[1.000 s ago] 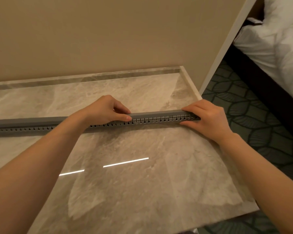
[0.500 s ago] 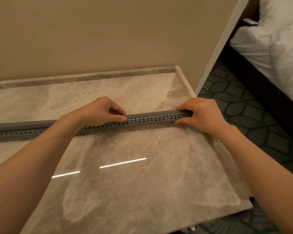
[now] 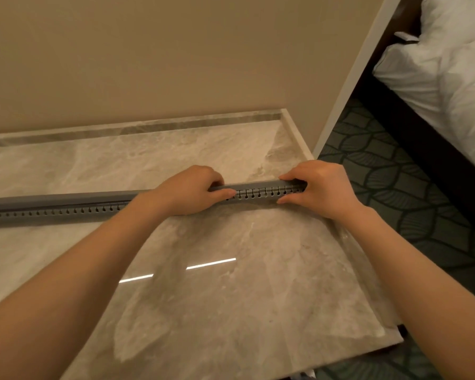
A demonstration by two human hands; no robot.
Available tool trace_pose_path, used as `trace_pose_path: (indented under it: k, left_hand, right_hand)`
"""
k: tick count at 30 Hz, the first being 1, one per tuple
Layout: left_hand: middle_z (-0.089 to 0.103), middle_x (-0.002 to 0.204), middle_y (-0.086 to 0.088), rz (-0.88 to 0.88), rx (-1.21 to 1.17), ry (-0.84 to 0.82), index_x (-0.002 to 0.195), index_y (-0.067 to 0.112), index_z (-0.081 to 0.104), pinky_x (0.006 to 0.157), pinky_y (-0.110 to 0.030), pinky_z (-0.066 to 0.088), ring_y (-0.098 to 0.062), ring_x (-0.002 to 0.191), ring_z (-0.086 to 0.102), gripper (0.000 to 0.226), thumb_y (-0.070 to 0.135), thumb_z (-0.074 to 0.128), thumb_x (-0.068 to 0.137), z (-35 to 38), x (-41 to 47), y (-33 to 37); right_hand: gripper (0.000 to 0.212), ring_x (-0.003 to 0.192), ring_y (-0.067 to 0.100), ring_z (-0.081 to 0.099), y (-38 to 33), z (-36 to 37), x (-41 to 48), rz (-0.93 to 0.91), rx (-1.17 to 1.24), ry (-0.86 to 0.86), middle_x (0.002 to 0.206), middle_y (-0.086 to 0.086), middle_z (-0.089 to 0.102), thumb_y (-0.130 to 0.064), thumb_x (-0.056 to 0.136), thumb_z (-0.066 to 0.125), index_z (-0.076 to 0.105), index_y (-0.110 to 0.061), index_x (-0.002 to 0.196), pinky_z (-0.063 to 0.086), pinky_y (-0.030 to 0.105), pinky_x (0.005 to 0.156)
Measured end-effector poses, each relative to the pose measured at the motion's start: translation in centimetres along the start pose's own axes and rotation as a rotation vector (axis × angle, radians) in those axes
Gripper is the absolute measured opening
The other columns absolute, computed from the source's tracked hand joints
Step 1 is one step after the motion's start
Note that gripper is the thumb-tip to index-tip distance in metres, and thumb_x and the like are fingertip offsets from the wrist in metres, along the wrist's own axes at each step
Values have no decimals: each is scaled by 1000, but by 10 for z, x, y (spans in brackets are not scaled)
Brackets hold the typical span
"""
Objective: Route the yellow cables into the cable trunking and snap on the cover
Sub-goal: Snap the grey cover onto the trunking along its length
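A long grey slotted cable trunking (image 3: 66, 205) lies across the marble table (image 3: 231, 297), running from the left edge to near the right edge, with a grey cover (image 3: 255, 185) on top. My left hand (image 3: 192, 189) grips the trunking a little right of its middle, thumb on the slotted front. At the trunking's right end my right hand (image 3: 321, 187) pinches it, fingers on the cover and thumb below. No yellow cables show; the trunking's inside is hidden by the cover.
A beige wall rises behind the table. The table's right edge (image 3: 348, 237) drops to a dark patterned carpet (image 3: 395, 193). A bed with white bedding (image 3: 450, 78) stands at the far right.
My left hand has slid to the right along the trunking, closer to my right hand. My right hand stays at the right end.
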State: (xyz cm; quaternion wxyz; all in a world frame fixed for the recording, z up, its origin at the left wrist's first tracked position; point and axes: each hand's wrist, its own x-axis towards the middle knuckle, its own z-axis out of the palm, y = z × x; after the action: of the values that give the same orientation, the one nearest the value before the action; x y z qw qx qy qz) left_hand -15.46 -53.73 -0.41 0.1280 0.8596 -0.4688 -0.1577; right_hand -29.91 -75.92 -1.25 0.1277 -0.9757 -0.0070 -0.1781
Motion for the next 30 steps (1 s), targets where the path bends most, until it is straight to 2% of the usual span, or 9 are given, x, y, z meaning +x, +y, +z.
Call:
trace_pose_path:
  k: [3, 7, 12, 15, 19, 22, 27, 30]
  left_hand:
    - [63, 81, -8, 30, -36, 2, 87, 12, 65, 68, -41, 46, -23, 73, 56, 44, 51, 47, 88, 10, 23, 26]
    - [67, 84, -6, 70, -60, 7, 95, 14, 67, 67, -40, 47, -21, 73, 58, 39, 50, 55, 85, 16, 48, 48]
    - [68, 89, -1, 94, -7, 30, 99, 20, 66, 67, -38, 49, -19, 75, 59, 37, 52, 57, 83, 18, 55, 46]
    - [67, 89, 0, 112, -22, 44, 95, 21, 65, 68, -39, 49, -18, 75, 59, 35, 52, 57, 83, 18, 57, 45]
    - [67, 88, -2, 128, -47, 32, 95, 17, 67, 71, -40, 50, -20, 76, 59, 37, 51, 58, 83, 16, 56, 41]
    - [68, 87, -4, 151, -86, 10, 94, 13, 68, 72, -41, 51, -20, 75, 59, 38, 49, 60, 82, 15, 56, 37]
    - [68, 81, -4, 194, -138, 24, 89, 12, 69, 68, -38, 49, -19, 73, 58, 38, 48, 63, 80, 16, 59, 34]
    - [68, 78, -5, 209, -166, 28, 87, 12, 70, 65, -36, 47, -18, 72, 59, 37, 48, 64, 79, 17, 59, 32]
  right_hand:
    - [37, 76, 22, 65, 0, 0, 1, 12, 0, 6, 78, 2, 71, -38, 64, 82, 73, -16, 92, 52, 40, 62]
    - [38, 79, 23, 65, 2, 2, 2, 32, 17, 0, 81, 3, 71, -39, 64, 81, 73, -16, 93, 51, 41, 65]
    - [37, 85, 22, 64, 4, 2, -3, 43, 47, 14, 86, 2, 70, -37, 67, 81, 72, -16, 95, 51, 42, 66]
    - [36, 90, 20, 62, 6, -4, -9, 45, 61, -4, 92, 0, 70, -29, 69, 80, 70, -16, 101, 52, 41, 70]
    - [41, 95, 23, 60, 20, -14, -30, 106, -51, 33, 100, 4, 68, -14, 68, 78, 67, -13, 107, 53, 39, 75]
    - [40, 93, 23, 61, 27, -22, -45, 165, -151, 102, 99, 6, 69, -15, 69, 78, 67, -11, 108, 53, 38, 77]
    - [33, 85, 26, 66, 19, -23, -44, 117, -295, 106, 93, 9, 71, -15, 70, 78, 69, -7, 101, 54, 36, 72]
    - [28, 80, 28, 67, 14, -24, -43, 88, -342, 82, 89, 11, 71, -12, 72, 76, 69, -4, 99, 56, 39, 62]
